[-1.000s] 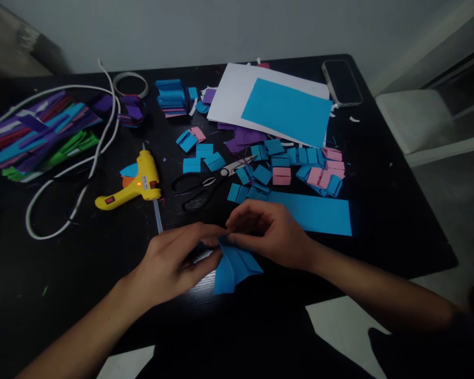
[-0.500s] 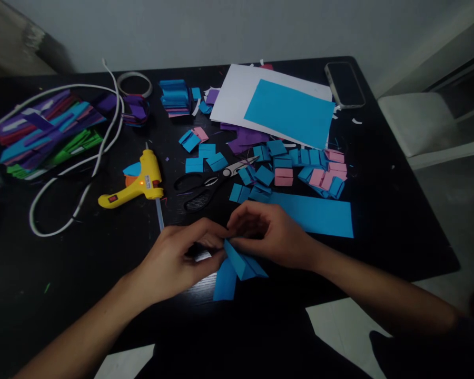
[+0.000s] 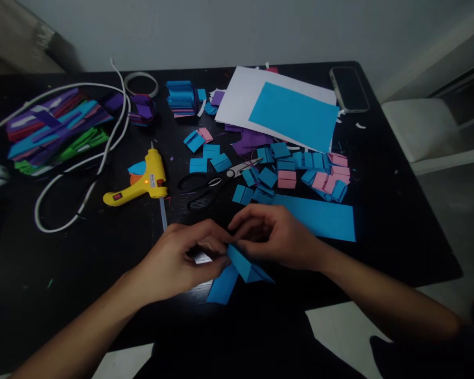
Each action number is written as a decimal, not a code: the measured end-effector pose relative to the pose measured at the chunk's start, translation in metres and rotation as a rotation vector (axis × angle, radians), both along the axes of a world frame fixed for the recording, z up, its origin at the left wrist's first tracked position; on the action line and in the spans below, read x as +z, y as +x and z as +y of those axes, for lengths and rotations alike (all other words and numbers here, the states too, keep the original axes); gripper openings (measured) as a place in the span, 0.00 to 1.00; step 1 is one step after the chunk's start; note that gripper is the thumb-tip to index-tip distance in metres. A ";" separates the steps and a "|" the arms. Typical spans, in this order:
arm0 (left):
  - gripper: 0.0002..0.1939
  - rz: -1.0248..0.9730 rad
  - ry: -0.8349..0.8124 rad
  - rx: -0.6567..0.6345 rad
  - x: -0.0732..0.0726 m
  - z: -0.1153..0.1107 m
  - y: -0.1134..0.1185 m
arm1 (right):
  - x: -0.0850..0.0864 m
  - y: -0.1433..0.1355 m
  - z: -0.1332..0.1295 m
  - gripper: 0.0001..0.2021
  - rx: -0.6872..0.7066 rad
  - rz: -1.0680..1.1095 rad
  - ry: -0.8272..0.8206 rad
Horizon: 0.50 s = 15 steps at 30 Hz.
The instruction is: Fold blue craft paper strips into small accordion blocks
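Near the front edge of the black table, a folded blue paper strip (image 3: pixel 243 263) is pinched between my two hands. My left hand (image 3: pixel 193 252) is closed on the strip's left side, thumb and fingertips together. My right hand (image 3: pixel 274 234) is closed too, its fingers gripping the upper end of the same paper. One blue tail (image 3: pixel 223 285) hangs below my left thumb, and a creased part slants to the right. The exact fold between the fingertips is hidden. A wider blue paper piece (image 3: pixel 324 218) lies flat just beyond my right hand.
Black-handled scissors (image 3: pixel 221 181) lie ahead, beside several folded blue and pink paper pieces (image 3: pixel 286 179). A yellow glue gun (image 3: pixel 148 181) with its light lit rests to the left, near a looped white cable (image 3: pixel 97 181). White sheets (image 3: pixel 237 100) and a phone (image 3: pixel 349 89) lie at the back.
The blue strip has turned slightly in my fingers, its lower tail swinging left and its creased end shifting right. The whole view has shifted a little. Both hands keep their grip.
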<state>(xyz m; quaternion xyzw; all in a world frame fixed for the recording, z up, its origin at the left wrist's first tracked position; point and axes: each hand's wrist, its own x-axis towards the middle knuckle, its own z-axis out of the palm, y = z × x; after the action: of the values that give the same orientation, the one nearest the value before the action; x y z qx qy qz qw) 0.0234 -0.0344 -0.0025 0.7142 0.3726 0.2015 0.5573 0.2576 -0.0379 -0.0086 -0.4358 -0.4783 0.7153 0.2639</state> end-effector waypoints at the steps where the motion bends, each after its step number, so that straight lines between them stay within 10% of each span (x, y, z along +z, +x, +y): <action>1: 0.10 0.000 0.009 0.013 0.000 0.001 0.000 | 0.001 0.001 0.001 0.12 -0.003 0.012 -0.001; 15: 0.09 -0.004 0.158 0.065 0.001 0.003 -0.001 | 0.001 0.000 0.002 0.11 -0.028 0.056 0.074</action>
<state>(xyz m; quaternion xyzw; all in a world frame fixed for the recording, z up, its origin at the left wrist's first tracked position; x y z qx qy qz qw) 0.0225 -0.0314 -0.0014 0.7429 0.3774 0.2498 0.4932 0.2577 -0.0363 -0.0072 -0.4122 -0.4909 0.7052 0.3031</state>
